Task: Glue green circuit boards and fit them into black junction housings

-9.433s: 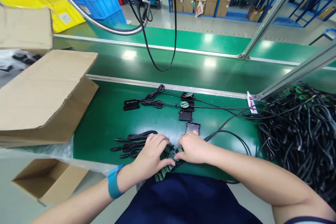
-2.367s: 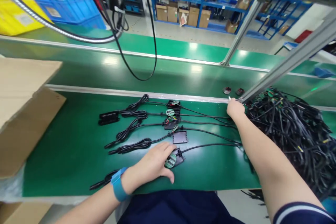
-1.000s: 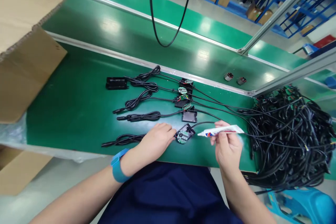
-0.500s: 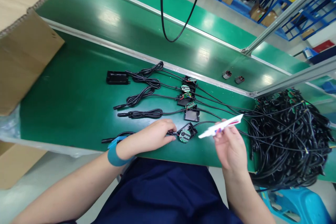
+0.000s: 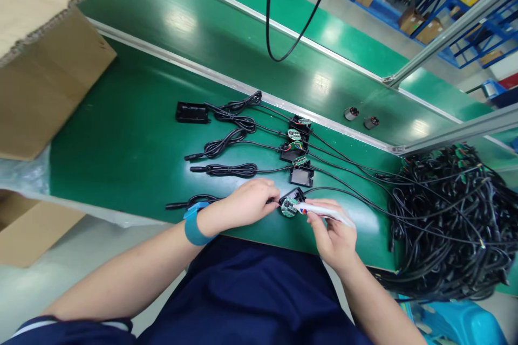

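Observation:
My right hand (image 5: pixel 335 234) is closed round a white squeeze tube (image 5: pixel 328 212), whose nozzle points left at a round green circuit board (image 5: pixel 289 207). The tip is at the board's right side; whether it touches I cannot tell. Behind the board lies an open black plastic housing (image 5: pixel 298 194). My left hand (image 5: pixel 259 200), a teal band on its wrist, pinches the black cable just left of the board; the fingers partly hide it. Farther back, several similar housings with boards and bundled black cables (image 5: pixel 232 170) lie in a row.
A large heap of black cables (image 5: pixel 449 221) covers the right end of the green bench. An empty black housing (image 5: pixel 192 112) lies at back left, near a cardboard box (image 5: pixel 52 81). Two small metal cylinders (image 5: pixel 351 113) stand beyond the rail. A black cable loop (image 5: pixel 279 58) hangs overhead.
My right hand has brought the tube left and down, so its nozzle is now at the circuit board. My left hand stays at the cable beside the board. The view has shifted slightly.

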A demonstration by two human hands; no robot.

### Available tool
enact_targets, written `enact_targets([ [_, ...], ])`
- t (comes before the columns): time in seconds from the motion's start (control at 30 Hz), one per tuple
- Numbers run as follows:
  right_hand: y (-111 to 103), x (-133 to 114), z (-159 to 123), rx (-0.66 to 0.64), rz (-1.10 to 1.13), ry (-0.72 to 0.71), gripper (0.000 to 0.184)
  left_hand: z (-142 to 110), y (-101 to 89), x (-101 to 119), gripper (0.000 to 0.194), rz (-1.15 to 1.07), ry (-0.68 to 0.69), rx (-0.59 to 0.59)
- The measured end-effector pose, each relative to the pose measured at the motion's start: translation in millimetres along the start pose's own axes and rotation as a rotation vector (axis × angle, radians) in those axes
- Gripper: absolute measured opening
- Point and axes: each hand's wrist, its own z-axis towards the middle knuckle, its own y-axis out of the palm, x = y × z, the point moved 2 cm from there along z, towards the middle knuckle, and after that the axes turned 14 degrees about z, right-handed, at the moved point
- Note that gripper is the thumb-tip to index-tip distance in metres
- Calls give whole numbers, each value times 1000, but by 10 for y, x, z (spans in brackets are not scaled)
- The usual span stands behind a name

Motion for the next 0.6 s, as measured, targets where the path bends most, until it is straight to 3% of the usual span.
enact_targets([
  [0.3,105,-64,149,-58,-93,-91,37,-13,53,-41,12,16,9,28],
  [0.6,46,-81,90,-48,-162,-100,31,-8,45,-33,12,25,2,21],
])
